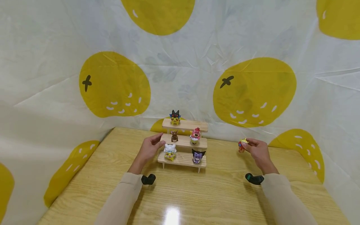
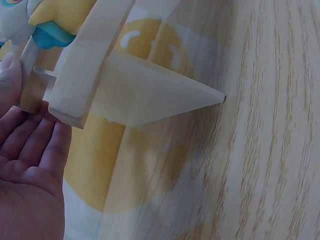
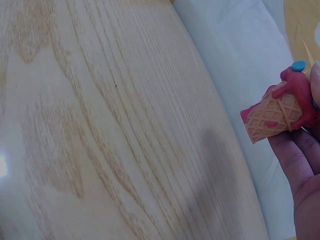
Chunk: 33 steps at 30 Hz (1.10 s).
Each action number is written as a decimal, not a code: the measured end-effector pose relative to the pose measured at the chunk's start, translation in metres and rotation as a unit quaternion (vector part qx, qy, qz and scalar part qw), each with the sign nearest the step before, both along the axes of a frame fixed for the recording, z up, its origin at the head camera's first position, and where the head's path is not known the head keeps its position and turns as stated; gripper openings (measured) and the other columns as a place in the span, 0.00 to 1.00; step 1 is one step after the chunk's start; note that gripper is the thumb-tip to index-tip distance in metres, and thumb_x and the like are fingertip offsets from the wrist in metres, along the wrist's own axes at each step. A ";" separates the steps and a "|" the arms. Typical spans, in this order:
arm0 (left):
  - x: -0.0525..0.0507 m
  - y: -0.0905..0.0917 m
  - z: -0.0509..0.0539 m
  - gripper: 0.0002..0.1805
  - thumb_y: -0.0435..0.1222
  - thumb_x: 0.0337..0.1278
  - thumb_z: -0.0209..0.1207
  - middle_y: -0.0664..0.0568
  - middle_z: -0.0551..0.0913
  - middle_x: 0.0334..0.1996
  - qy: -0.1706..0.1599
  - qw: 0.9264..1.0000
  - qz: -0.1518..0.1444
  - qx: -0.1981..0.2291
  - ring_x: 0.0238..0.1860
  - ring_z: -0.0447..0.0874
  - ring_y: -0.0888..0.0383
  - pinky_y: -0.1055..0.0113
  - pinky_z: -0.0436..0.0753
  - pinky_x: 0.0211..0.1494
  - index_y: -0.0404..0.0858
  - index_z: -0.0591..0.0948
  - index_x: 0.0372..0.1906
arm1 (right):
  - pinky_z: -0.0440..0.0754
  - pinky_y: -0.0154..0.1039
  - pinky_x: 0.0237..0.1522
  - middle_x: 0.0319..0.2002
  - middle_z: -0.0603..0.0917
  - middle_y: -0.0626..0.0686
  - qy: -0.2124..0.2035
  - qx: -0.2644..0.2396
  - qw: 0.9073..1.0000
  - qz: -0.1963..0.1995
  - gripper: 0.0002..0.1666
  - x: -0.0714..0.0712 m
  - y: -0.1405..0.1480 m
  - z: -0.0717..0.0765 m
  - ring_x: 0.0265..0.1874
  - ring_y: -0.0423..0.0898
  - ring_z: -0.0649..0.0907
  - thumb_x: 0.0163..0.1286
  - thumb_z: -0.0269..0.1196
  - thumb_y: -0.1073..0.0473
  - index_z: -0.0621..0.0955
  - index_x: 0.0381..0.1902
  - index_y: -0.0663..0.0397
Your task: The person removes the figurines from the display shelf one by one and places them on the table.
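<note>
A three-tier wooden display stand (image 1: 182, 160) holds several small figurines. My left hand (image 1: 149, 149) grips the left end of its middle tier; in the left wrist view the thumb and fingers (image 2: 37, 145) lie about the wooden board. To the right of the stand, my right hand (image 1: 258, 152) pinches a small ice-cream-cone figurine (image 1: 241, 147) above the table. Its waffle cone with red drips (image 3: 272, 117) shows in the right wrist view, while the fingers partly hide its top. Nearest my left hand is a white-hooded yellow figurine (image 1: 170, 153) on the bottom tier.
A purple-and-black figurine (image 1: 198, 157) stands at the bottom tier's right. The middle tier bears a brown figurine (image 1: 174, 136) and a pink bear figurine (image 1: 194, 136). A yellow figurine with a black hood (image 1: 175, 118) tops the stand. Behind the wooden table (image 1: 197, 197) hangs a fruit-print cloth (image 1: 180, 87).
</note>
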<state>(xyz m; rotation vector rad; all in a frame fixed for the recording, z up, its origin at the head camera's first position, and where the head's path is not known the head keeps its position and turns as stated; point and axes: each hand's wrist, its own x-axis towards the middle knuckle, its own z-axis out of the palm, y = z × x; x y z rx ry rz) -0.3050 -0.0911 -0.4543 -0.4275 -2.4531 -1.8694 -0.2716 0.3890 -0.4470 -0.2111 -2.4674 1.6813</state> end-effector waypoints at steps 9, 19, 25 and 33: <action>0.001 0.001 0.002 0.29 0.37 0.74 0.61 0.39 0.74 0.74 -0.004 1.000 0.001 0.000 0.74 0.74 0.44 0.49 0.78 0.73 0.36 0.72 0.76 | 0.85 0.20 0.43 0.36 0.84 0.29 0.004 -0.005 1.000 0.002 0.34 0.004 -0.003 0.001 0.36 0.22 0.82 0.78 0.63 0.57 0.71 0.71 0.77; 0.000 0.000 0.001 0.30 0.36 0.74 0.61 0.36 0.74 0.73 0.004 1.000 0.001 -0.002 0.73 0.75 0.42 0.49 0.78 0.73 0.31 0.71 0.75 | 0.85 0.20 0.43 0.44 0.86 0.38 -0.011 0.006 1.000 0.000 0.35 0.004 -0.004 -0.002 0.37 0.21 0.81 0.79 0.63 0.56 0.70 0.72 0.76; 0.000 0.000 0.000 0.30 0.36 0.74 0.61 0.35 0.75 0.72 0.013 1.000 0.002 -0.010 0.73 0.75 0.40 0.49 0.79 0.72 0.30 0.71 0.75 | 0.84 0.19 0.42 0.45 0.87 0.39 -0.017 0.000 1.000 -0.003 0.34 0.003 -0.004 -0.004 0.37 0.20 0.80 0.78 0.63 0.58 0.70 0.72 0.76; 0.000 0.001 0.001 0.29 0.36 0.74 0.61 0.38 0.76 0.72 -0.005 1.000 0.005 -0.002 0.73 0.76 0.44 0.49 0.78 0.74 0.35 0.73 0.75 | 0.85 0.20 0.42 0.41 0.87 0.36 -0.010 0.002 1.000 -0.008 0.33 0.002 -0.003 -0.007 0.36 0.20 0.81 0.78 0.64 0.58 0.72 0.71 0.76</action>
